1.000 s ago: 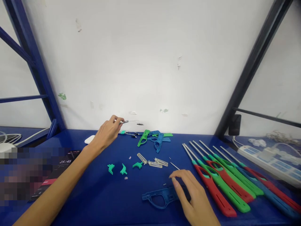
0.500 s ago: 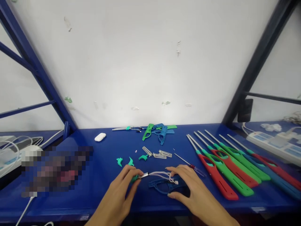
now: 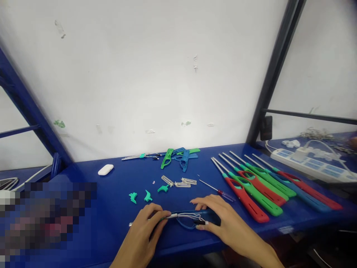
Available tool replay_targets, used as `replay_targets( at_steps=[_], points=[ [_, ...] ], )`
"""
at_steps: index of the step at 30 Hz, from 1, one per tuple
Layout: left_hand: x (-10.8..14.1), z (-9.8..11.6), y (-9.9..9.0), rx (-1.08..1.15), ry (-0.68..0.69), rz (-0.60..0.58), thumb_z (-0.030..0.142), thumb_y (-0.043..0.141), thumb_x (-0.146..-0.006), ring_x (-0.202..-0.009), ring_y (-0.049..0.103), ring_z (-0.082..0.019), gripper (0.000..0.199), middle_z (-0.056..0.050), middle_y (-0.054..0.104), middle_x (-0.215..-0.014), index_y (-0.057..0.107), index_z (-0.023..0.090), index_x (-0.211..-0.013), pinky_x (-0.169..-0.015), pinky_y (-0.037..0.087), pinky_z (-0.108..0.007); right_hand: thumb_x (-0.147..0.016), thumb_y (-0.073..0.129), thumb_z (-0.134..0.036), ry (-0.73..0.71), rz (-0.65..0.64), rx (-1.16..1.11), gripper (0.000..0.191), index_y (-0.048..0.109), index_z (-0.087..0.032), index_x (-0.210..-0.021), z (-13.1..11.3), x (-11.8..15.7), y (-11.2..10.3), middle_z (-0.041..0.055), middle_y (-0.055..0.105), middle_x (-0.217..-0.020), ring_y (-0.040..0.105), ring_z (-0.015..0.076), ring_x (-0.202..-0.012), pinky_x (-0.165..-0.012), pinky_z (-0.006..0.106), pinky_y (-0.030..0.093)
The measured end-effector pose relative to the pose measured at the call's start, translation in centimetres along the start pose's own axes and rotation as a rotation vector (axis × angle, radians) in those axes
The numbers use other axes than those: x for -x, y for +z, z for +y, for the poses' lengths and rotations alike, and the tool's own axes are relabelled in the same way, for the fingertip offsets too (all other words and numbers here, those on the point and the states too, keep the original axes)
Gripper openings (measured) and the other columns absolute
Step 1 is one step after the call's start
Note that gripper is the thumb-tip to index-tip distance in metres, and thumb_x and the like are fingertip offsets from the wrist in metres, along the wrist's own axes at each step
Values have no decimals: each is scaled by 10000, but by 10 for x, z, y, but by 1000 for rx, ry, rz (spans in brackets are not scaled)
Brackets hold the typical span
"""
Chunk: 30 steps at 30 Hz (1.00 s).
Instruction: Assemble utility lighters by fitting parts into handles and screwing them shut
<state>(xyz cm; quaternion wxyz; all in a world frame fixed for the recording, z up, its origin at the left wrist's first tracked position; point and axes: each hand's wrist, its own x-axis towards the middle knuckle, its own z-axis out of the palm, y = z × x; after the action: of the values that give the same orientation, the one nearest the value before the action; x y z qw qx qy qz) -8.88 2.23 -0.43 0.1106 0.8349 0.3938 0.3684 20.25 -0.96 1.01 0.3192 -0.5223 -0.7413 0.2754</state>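
Note:
My left hand (image 3: 147,227) is closed around a lighter's metal tube (image 3: 173,215), whose silver end shows past the fingertips. Thin pale wires (image 3: 192,214) run from it to a small black piece with a white end (image 3: 201,222) by my right thumb. Beneath the wires lies a blue lighter handle half (image 3: 186,224) with a looped trigger opening. My right hand (image 3: 223,219) grips its right end between thumb and fingers; the palm hides part of it. Just beyond my hands are teal triggers (image 3: 147,195) and clear fuel tanks (image 3: 182,184).
Several long lighters (image 3: 248,201) in red, green and blue lie at the right, beside a screwdriver (image 3: 220,191). More handle halves (image 3: 184,160) and a metal tube assembly (image 3: 141,156) rest near the wall. A white earbud case (image 3: 105,169) is at the left; a power strip (image 3: 312,163) far right.
The metal tube and wires have come down onto the blue handle half. My right hand has closed on the handle's end. The view has turned right.

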Motion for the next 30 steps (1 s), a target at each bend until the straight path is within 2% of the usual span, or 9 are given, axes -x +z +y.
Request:
replay_targets(
  at_steps=[8, 14, 21, 26, 30],
  points=[
    [3, -4, 2, 4, 19, 27, 480, 527, -1100, -980, 736, -213, 290, -44, 722, -1072, 790, 366, -1139, -867, 633, -333, -948, 810, -336, -9, -23, 20, 371, 722, -411, -1301, -1, 0, -2, -8, 729, -1325, 612, 256, -1321, -1191, 458, 437],
    [-1, 2, -1, 3, 16, 18, 475, 545, -1089, -884, 736, -207, 308, -59, 714, -1006, 805, 318, -1037, -767, 625, -298, -972, 782, -346, -71, -30, 24, 350, 718, -402, -1311, 0, 0, -2, 4, 732, -1325, 636, 260, -1307, -1216, 487, 414],
    [-2, 5, -5, -8, 12, -7, 444, 552, -1087, -871, 722, -201, 287, -56, 707, -996, 780, 300, -990, -769, 607, -284, -967, 779, -378, -131, 12, 64, 334, 737, -398, -1298, 8, 1, 1, 3, 741, -1320, 656, 261, -1306, -1155, 437, 498],
    [-3, 2, -5, -42, 38, -24, 424, 516, -1102, -773, 707, -184, 323, -55, 695, -939, 752, 287, -930, -695, 595, -268, -976, 776, -366, -125, 7, 53, 313, 739, -397, -1285, 6, 0, 2, -11, 745, -1326, 630, 264, -1340, -1166, 429, 481],
    [-3, -6, -6, -107, 84, -59, 424, 525, -1096, -766, 715, -189, 298, -67, 702, -942, 757, 296, -959, -696, 619, -275, -992, 755, -300, -178, 15, 2, 251, 754, -374, -1232, 0, -1, 0, -8, 762, -1241, 658, 251, -1255, -1130, 402, 493]
  ],
)
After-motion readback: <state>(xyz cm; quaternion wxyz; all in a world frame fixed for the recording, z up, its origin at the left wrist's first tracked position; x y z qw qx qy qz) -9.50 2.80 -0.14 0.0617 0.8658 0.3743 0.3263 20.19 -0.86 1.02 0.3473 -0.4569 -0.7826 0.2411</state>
